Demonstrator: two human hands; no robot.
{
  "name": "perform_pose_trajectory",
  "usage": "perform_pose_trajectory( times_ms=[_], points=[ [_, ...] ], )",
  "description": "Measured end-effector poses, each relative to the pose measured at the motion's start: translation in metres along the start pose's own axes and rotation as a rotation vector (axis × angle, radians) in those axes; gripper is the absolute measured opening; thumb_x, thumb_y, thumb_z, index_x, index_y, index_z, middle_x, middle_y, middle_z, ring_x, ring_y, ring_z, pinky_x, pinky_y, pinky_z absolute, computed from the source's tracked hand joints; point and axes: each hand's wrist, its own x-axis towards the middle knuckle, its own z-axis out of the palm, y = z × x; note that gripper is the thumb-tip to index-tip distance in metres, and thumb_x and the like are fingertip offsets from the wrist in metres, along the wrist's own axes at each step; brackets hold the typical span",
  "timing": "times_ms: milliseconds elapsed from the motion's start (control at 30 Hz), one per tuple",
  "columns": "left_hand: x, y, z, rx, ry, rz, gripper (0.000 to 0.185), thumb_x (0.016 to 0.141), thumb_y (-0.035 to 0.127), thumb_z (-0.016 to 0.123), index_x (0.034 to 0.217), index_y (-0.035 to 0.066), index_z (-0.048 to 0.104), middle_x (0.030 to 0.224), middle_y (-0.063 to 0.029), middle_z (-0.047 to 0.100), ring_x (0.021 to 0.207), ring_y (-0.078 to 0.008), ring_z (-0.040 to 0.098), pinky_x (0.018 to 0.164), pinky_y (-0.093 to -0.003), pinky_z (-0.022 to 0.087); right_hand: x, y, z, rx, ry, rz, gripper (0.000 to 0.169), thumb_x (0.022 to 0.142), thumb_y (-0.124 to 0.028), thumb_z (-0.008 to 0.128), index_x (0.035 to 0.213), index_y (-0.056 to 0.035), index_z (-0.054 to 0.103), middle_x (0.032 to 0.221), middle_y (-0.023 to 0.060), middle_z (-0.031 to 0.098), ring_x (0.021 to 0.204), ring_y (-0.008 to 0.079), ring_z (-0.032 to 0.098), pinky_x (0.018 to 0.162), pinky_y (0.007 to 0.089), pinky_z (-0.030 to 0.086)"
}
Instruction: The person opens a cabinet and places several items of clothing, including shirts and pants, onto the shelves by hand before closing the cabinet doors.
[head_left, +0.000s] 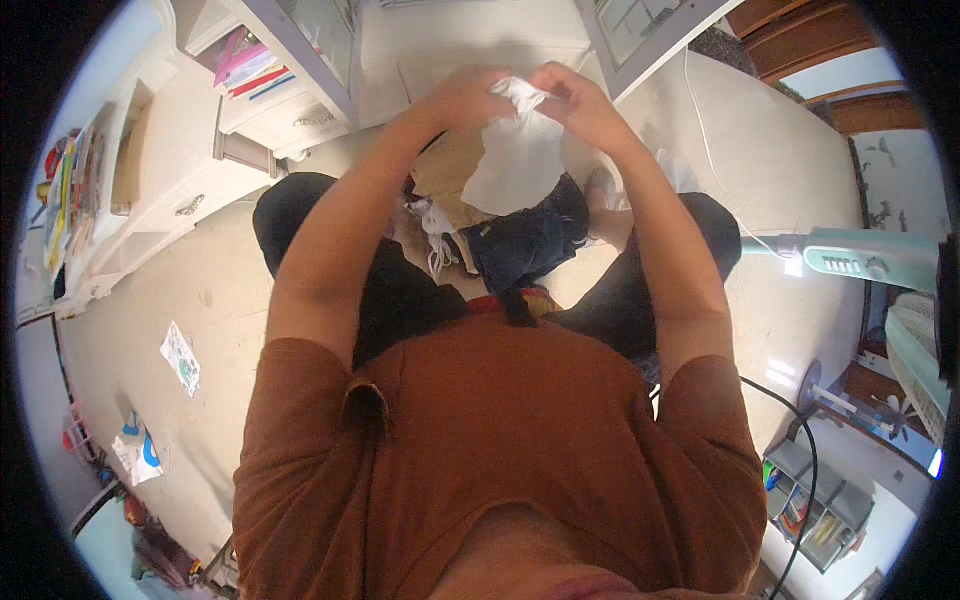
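A thin white bag or cloth (519, 161) hangs in front of my knees, its top gathered into a twist. My left hand (476, 97) grips the left side of that gathered top, slightly blurred. At its right side, my right hand (577, 105) pinches the twist between thumb and fingers. Beneath the white piece lies a dark navy fabric item (529, 244), partly covered. Crumpled white strips or cords (441, 236) lie to the left of the fabric, between my legs. A tan surface (448, 169) shows behind the white piece; I cannot tell what it is.
A white cabinet stands ahead with its left glass door (322, 37) and right glass door (630, 34) open. Folders and papers (251, 67) fill a shelf at the left. A mint-green fan (862, 255) with a cable is at the right. Paper scraps (180, 358) lie on the floor.
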Motion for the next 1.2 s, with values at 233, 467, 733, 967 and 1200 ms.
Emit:
perform_pose_trajectory(
  times_ms=[233,467,733,967,1200],
  points=[
    [-0.014,0.053,-0.039,-0.077,0.107,0.128,0.049,0.076,0.033,0.071,0.113,0.003,0.061,0.100,-0.0128,0.066,0.094,-0.0233,0.061,0.086,-0.0348,0.046,0.000,-0.051,-0.025,-0.613,0.098,-0.241,0.025,0.085,-0.007,0.064,0.109,-0.0078,0.064,0.101,0.0025,0.062,0.095,0.0161,0.060,0.082,0.0308,0.047],
    [-0.010,0.032,-0.037,-0.093,0.049,0.066,0.074,0.070,0.037,0.079,0.133,0.008,0.052,0.122,-0.0113,0.061,0.112,-0.0236,0.057,0.096,-0.0353,0.043,-0.005,-0.057,0.002,0.148,0.175,-0.039,0.027,0.086,-0.005,0.052,0.110,-0.0039,0.064,0.103,0.0029,0.063,0.096,0.0152,0.057,0.085,0.0254,0.043],
    [-0.013,0.042,-0.045,-0.197,-0.127,0.065,0.087,0.065,0.038,0.081,0.139,0.006,0.048,0.129,-0.0124,0.059,0.115,-0.0241,0.056,0.100,-0.0353,0.041,0.001,-0.050,-0.011,1.066,-0.030,-0.071,0.037,0.079,-0.008,0.042,0.113,0.0029,0.054,0.114,0.0152,0.062,0.106,0.0239,0.060,0.098,0.0346,0.046],
    [0.003,0.019,-0.026,0.060,0.103,0.005,0.065,0.067,0.042,0.081,0.115,0.000,0.066,0.120,-0.0168,0.063,0.107,-0.0274,0.060,0.094,-0.0361,0.045,0.009,-0.051,-0.005,0.674,0.353,0.043,0.047,0.094,-0.032,0.050,0.127,0.0008,0.052,0.121,0.0143,0.060,0.111,0.0233,0.058,0.100,0.0345,0.045],
    [-0.007,0.051,-0.046,0.038,-0.021,-0.180,0.062,0.071,0.047,0.075,0.108,-0.002,0.068,0.117,-0.0219,0.063,0.107,-0.0375,0.058,0.097,-0.0426,0.042,-0.008,-0.034,-0.001,0.317,0.248,0.415,0.047,0.077,-0.019,0.081,0.116,-0.0001,0.063,0.104,0.0096,0.069,0.091,0.0192,0.065,0.086,0.0333,0.050]
  ],
)
